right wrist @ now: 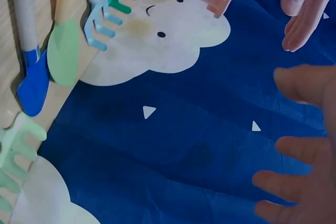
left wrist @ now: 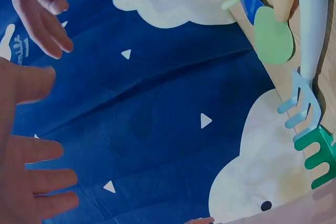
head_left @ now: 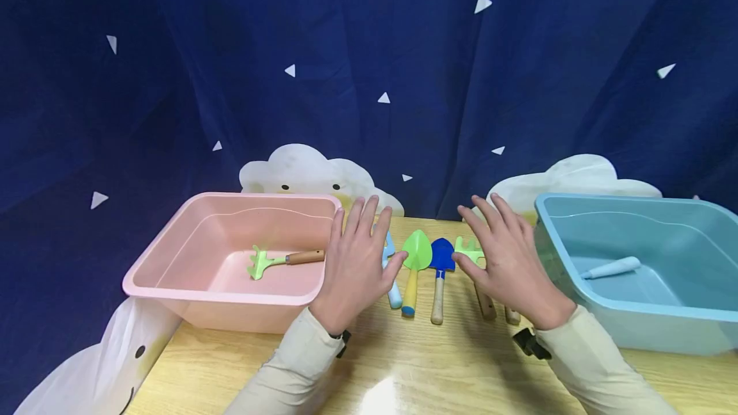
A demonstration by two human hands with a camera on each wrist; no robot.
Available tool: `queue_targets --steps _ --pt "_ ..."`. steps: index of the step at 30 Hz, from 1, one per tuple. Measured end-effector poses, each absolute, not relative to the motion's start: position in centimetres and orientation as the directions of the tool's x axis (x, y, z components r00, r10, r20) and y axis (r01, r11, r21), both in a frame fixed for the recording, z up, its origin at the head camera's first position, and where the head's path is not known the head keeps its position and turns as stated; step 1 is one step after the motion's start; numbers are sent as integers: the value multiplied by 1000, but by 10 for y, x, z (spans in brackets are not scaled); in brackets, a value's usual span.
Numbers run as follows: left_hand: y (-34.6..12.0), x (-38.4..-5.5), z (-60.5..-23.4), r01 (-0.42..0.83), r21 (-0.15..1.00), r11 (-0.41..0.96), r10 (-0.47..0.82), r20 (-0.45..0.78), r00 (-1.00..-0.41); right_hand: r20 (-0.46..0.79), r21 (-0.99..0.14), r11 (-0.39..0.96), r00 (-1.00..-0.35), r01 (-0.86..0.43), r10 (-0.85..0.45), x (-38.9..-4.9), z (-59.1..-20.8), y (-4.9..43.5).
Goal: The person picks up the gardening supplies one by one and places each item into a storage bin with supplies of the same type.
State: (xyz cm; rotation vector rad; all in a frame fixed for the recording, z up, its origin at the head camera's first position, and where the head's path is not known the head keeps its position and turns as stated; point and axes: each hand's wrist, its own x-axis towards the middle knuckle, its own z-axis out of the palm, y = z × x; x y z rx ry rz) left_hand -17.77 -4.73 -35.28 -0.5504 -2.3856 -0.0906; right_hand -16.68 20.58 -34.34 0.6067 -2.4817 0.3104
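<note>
- Hovering left grip [head_left: 357,268] and right grip [head_left: 512,268]: both spread, empty.
- Risk: blue trowel [head_left: 442,257] lies just beside green trowel [head_left: 417,255]; careless pinch could catch 2.

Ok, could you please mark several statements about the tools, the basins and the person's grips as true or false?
1. The pink rectangular plastic basin contains a light-green rake with a brown wooden handle. True.
2. The person's left grip holds the dark-blue shovel with a pale wooden handle. False: it holds nothing; the shovel lies on the wooden table.
3. The light-green shovel with a yellow handle lies next to the dark-blue shovel. True.
4. The light-blue rectangular plastic basin contains three tools. False: only one tool, with a light-blue handle, shows in it.
5. The person's right grip has its fingers spread and holds nothing. True.
</note>
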Motion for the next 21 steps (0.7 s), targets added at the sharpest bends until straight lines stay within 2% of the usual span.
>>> queue_targets --steps 6,12,21 --pt "-52 -175 -349 467 -55 882 375 681 -628 618 -138 850 -715 -509 -328 -164 -340 205" --pt "-59 -174 -345 473 -57 879 386 667 -637 635 -123 842 -694 -525 -340 -164 -340 208" --pt "-71 -170 -341 483 -82 872 415 646 -640 613 -132 844 -712 -520 -343 -161 -340 210"
